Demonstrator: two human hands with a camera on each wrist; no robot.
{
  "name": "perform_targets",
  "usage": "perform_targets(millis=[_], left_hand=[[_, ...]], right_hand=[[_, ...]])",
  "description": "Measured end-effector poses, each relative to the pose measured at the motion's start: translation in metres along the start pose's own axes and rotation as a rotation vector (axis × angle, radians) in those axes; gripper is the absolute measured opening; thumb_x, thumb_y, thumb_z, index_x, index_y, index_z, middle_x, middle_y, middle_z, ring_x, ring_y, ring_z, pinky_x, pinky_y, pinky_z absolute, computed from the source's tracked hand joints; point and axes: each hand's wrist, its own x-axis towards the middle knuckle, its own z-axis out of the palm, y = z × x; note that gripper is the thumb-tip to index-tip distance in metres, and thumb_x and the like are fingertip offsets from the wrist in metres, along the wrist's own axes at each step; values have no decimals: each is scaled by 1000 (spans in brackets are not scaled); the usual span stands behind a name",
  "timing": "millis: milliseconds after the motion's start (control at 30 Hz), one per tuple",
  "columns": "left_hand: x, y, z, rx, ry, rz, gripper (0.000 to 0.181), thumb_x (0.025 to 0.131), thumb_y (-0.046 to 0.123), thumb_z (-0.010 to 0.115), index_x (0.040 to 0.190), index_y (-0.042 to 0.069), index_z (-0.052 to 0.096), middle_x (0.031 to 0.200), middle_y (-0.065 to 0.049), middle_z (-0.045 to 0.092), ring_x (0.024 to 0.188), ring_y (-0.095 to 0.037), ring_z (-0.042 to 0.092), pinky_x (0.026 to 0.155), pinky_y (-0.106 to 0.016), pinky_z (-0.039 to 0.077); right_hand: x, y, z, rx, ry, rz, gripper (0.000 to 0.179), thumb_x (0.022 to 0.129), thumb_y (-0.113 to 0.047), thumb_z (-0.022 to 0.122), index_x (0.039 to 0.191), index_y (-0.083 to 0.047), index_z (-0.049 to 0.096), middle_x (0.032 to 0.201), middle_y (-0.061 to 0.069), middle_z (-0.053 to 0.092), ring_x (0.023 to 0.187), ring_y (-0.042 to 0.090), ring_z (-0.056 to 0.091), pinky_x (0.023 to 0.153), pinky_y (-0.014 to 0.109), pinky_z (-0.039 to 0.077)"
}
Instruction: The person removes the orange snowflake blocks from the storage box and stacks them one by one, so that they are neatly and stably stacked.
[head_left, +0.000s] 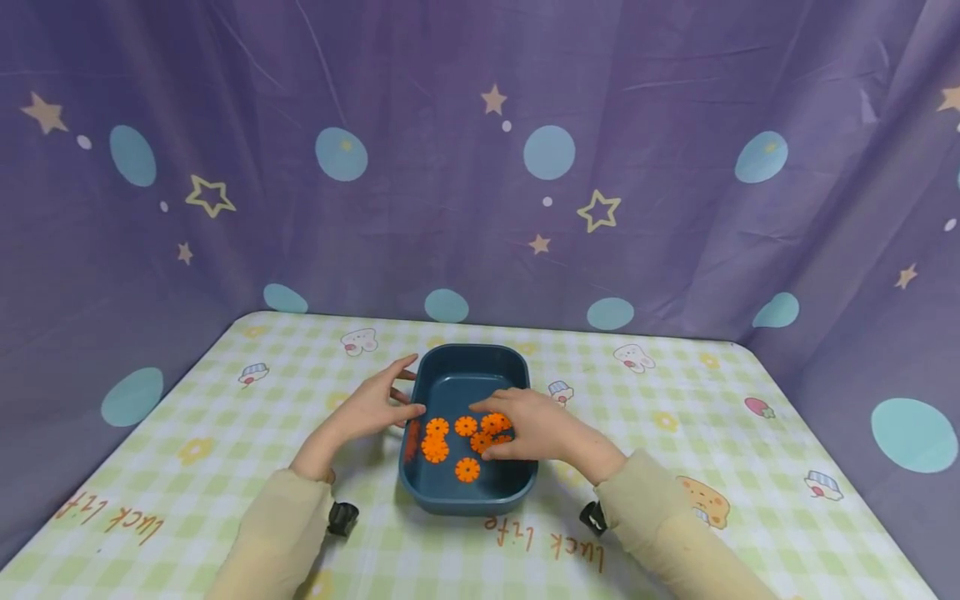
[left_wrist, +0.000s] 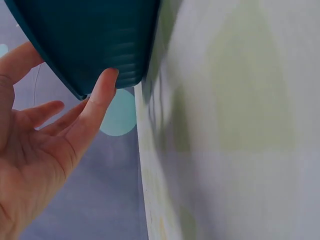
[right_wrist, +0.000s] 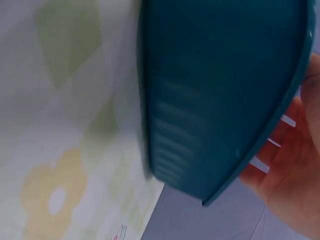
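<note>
A dark blue rectangular tub [head_left: 468, 502] stands on the table with several orange, notched, flower-like discs [head_left: 467, 470] on its floor. My left hand [head_left: 371, 406] is at the tub's left side, fingers spread and loosely bent. Its thumb [left_wrist: 102, 92] lies against the outer wall in the left wrist view, and a finger is partly behind the rim. My right hand [head_left: 536, 425] reaches over the right rim into the tub. Thumb and forefinger are apart above the discs on the right, and that hand covers some of them. The tub wall [right_wrist: 215, 100] hides its fingertips in the right wrist view.
A green checked tablecloth [head_left: 247, 467] with printed cartoons and lettering covers the table. Behind it hangs a purple curtain [head_left: 420, 225] with stars and blue dots. Black straps [head_left: 342, 518] show at both wrists, below beige sleeves [head_left: 273, 533].
</note>
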Motion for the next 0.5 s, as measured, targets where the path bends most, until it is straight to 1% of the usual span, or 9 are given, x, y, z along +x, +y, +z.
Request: perform_targets(millis=[133,267,367,433,500], left_hand=[[0,1,-1,-23,-2,2,81,80,18,70,145,15,22,132,-19,43,101,-29,57,66,-30,54],[0,2,-2,-35,0,9,81,78,17,71,145,13,24,132,-19,43,103,-31,56,73,-32,53],[0,3,-2,-59,-15,-8,80,78,17,71,144,12,26,133,-18,43,105,-31,56,75,-34,52],[0,3,-2,-70,-26,-23,79,78,17,72,143,10,28,134,-17,42,106,-30,55,78,-36,51],[0,3,-2,-77,-39,-29,80,78,20,72,143,10,28,138,-16,39,109,-30,53,82,-39,50]], right_hand=[[6,-8,3,-14,-62,-26,54,77,-44,69,125,-21,56,122,1,57,111,19,53,90,36,46],[11,-14,6,-19,-102,-56,52,76,-40,72,122,-20,58,115,-2,58,98,14,56,81,28,49],[15,-19,9,-10,-147,-61,50,76,-39,72,120,-20,59,113,-2,57,91,11,57,77,24,49],[17,-21,11,-9,-175,-57,48,75,-39,73,119,-21,60,117,-2,57,95,12,58,80,24,49],[19,-22,12,-6,-200,-52,45,75,-36,73,117,-23,61,117,-2,57,94,11,58,79,24,49]])
